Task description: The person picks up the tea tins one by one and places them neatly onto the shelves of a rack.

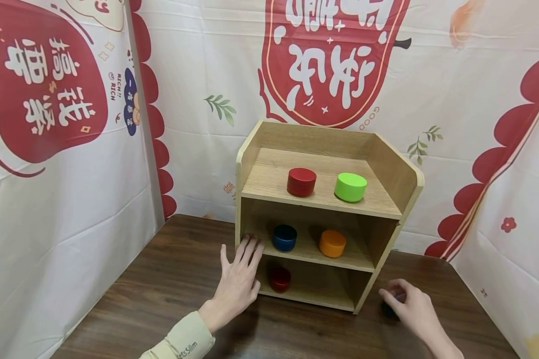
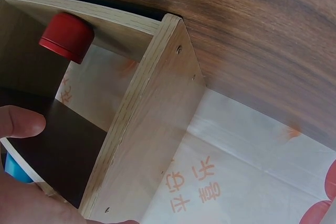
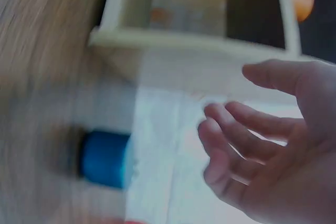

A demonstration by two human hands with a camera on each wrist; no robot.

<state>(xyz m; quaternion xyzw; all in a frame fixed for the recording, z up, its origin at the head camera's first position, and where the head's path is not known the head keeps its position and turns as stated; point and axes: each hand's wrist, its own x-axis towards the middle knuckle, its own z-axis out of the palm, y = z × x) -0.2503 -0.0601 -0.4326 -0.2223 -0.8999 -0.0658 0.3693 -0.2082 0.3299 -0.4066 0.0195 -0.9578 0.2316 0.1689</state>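
A small wooden shelf unit (image 1: 321,257) stands on the dark table. My left hand (image 1: 238,281) rests at its left front edge, fingers nearly straight against the wood; in the left wrist view the thumb (image 2: 23,122) shows before the lower compartment. My right hand (image 1: 410,306) is over a dark blue round tin (image 1: 389,310) on the table, right of the shelf. The right wrist view shows loosely bent fingers (image 3: 247,140) apart from that blue tin, with nothing held.
Top board: a red tin (image 1: 301,182) and a green tin (image 1: 350,187). Middle board: a blue tin (image 1: 284,238) and an orange tin (image 1: 333,243). Bottom: a dark red tin (image 1: 280,279). Printed cloth (image 1: 198,164) hangs behind and at both sides of the table (image 1: 171,269).
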